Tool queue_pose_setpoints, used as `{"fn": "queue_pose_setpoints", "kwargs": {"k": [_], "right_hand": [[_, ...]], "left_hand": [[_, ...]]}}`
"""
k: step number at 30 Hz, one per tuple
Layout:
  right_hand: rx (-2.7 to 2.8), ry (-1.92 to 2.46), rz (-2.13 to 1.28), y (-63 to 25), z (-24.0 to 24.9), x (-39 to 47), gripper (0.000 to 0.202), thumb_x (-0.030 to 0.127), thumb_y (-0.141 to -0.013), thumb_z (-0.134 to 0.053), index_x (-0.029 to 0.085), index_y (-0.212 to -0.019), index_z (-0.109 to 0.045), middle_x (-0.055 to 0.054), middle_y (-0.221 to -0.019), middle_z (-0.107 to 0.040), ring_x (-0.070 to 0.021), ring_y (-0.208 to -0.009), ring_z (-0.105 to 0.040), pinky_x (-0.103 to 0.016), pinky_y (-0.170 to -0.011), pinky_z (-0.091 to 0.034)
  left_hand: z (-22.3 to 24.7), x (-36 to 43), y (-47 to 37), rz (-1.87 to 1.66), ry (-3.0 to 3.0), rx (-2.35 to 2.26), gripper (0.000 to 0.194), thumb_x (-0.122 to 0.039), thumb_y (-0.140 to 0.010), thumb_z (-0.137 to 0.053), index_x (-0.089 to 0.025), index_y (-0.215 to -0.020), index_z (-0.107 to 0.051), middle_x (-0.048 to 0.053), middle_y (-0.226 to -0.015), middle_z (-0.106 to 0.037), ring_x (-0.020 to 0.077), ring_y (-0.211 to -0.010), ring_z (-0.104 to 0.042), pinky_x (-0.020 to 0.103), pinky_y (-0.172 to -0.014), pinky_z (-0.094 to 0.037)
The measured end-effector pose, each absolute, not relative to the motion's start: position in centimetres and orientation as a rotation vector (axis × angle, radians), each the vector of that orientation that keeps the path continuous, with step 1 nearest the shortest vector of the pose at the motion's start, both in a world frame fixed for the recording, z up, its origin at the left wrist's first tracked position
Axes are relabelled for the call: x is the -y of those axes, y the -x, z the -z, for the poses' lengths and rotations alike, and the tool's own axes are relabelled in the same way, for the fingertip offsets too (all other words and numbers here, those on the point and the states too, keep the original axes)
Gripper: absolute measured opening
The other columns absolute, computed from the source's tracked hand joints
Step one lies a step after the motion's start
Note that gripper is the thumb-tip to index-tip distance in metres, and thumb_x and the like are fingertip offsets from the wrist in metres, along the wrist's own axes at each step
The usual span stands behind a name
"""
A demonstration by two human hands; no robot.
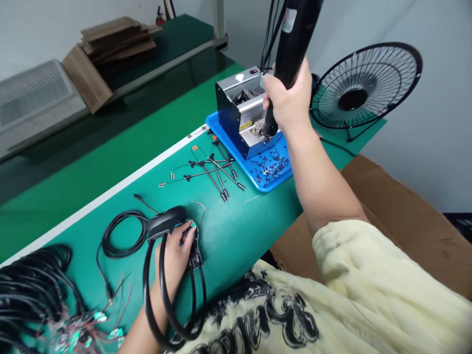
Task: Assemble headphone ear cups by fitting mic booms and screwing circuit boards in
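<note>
- Black and long-bodied, the power tool [295, 46] is wrapped in your right hand [289, 101], thumb and fingers closed round it. Its tip is down at the metal front of the boxy machine [230, 120]; whether it touches, you can't tell from here.
- Bring the tip in square to the small fitting there, since a slanted approach would probably skid off or catch the edge. A light, straight press should serve better than a hard shove.
- Let your wrist rather than your shoulder do the fine aiming, because that tall body exaggerates any wobble.
- Mind the blue tray [263, 189] under the machine: small dark pieces [273, 164] are scattered in it, and a careless knock could tip some out.
- Your left hand [175, 255] grasps the black housing [167, 220] on the green worktop [224, 231], fingertips gathered near a small green-lit part. Exactly what they pinch is hard to see.
- Steady that housing by its firm outer shell; anything delicate inside would likely suffer from a squeeze.
- Thick black cables [148, 290] loop from it over your forearm. Give them slack, or a reach to the right may drag the housing askew.
- A thin wire [203, 212] curves out just beside the housing. Guide it clear of the edges, where it could get trapped.
</note>
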State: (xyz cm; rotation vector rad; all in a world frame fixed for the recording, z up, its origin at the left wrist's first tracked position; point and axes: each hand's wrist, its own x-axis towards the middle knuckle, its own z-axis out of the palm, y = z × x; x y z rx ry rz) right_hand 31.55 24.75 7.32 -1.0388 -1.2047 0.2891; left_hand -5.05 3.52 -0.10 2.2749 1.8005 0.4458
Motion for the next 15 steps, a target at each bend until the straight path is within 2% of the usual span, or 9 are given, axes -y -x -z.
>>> {"fn": "queue_pose_setpoints", "kwargs": {"k": [4, 7, 9, 12, 15], "right_hand": [[1.143, 0.925, -0.497, -28.7, -7.8, -20.4, 0.054, 0.073, -0.067, -0.067, 0.032, -0.094, -0.047, 0.011, -0.059, -0.045, -0.0064, -0.041, -0.043, -0.026, -0.039, -0.040], [1.106, 0.760, -0.680, -23.8, -8.0, -15.7, 0.029, 0.044, -0.076, -0.070, 0.030, -0.098, -0.056, 0.007, -0.059, -0.047, -0.0097, -0.044, -0.045, -0.028, -0.041, -0.039], [1.096, 0.665, -0.756, -20.0, -8.2, -13.0, 0.025, 0.033, -0.074, -0.069, 0.028, -0.096, -0.059, 0.006, -0.058, -0.048, -0.0115, -0.044, -0.047, -0.030, -0.038, -0.037], [1.051, 0.674, -1.050, -14.8, -8.2, -10.2, 0.033, 0.032, -0.073, -0.068, 0.025, -0.101, -0.054, 0.000, -0.091, -0.062, -0.0094, -0.046, -0.049, -0.031, -0.039, -0.041], [1.178, 0.659, -1.140, -10.9, -7.5, -9.5, 0.040, 0.036, -0.077, -0.065, 0.023, -0.107, -0.042, -0.003, -0.111, -0.058, -0.0073, -0.059, -0.055, -0.026, -0.046, -0.046]], "left_hand": [[-0.4, -3.2, 4.4, -0.454, -2.195, -1.820, 0.026, -0.038, -0.090, -0.058, -0.021, -0.106, -0.068, 0.007, -0.099, -0.074, 0.0206, -0.077, -0.070, 0.030, -0.072, -0.053], [-0.9, -2.9, 3.6, -0.428, -2.028, -1.935, 0.030, -0.040, -0.085, -0.066, -0.016, -0.102, -0.066, 0.006, -0.079, -0.073, 0.0190, -0.068, -0.068, 0.027, -0.065, -0.051], [-1.0, -3.0, 3.4, -0.406, -1.948, -1.973, 0.032, -0.039, -0.082, -0.070, -0.015, -0.102, -0.064, 0.005, -0.077, -0.071, 0.0182, -0.068, -0.067, 0.026, -0.065, -0.050], [-0.7, -3.0, 3.5, -0.439, -1.986, -1.937, 0.030, -0.035, -0.084, -0.070, -0.015, -0.105, -0.062, 0.007, -0.087, -0.072, 0.0181, -0.076, -0.068, 0.027, -0.072, -0.051], [-0.5, -2.8, 3.6, -0.494, -2.094, -1.870, 0.025, -0.033, -0.086, -0.067, -0.016, -0.104, -0.063, 0.008, -0.092, -0.071, 0.0184, -0.081, -0.068, 0.027, -0.073, -0.052]]}}
